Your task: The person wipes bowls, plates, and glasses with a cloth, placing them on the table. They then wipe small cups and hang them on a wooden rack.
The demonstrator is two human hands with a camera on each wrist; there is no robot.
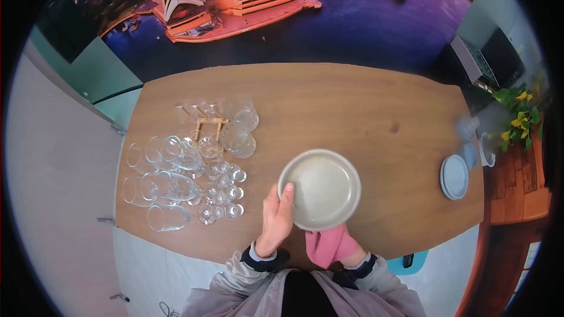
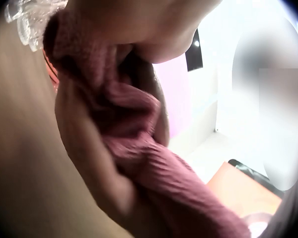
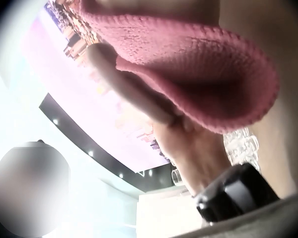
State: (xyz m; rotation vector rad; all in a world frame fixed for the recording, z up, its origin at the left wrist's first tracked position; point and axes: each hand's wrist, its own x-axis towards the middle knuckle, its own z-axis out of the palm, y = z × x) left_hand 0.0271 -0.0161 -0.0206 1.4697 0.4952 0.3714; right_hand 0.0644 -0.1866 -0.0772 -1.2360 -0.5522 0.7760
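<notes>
A round, pale grey-green plate with a raised rim is held above the near middle of the table. My left hand grips its left edge, thumb lying over the rim and the other fingers hidden underneath. Below the plate's near edge, my right hand holds a pink cloth, which covers most of that hand. The wrist views show the ribbed cloth bunched and folded against the underside of the plate. In the right wrist view, the left hand reaches up past the cloth.
Several clear drinking glasses and small stemmed glasses stand on the left of the wooden table, near a small wooden rack. Stacked small plates lie near the right edge. Yellow flowers stand beyond it.
</notes>
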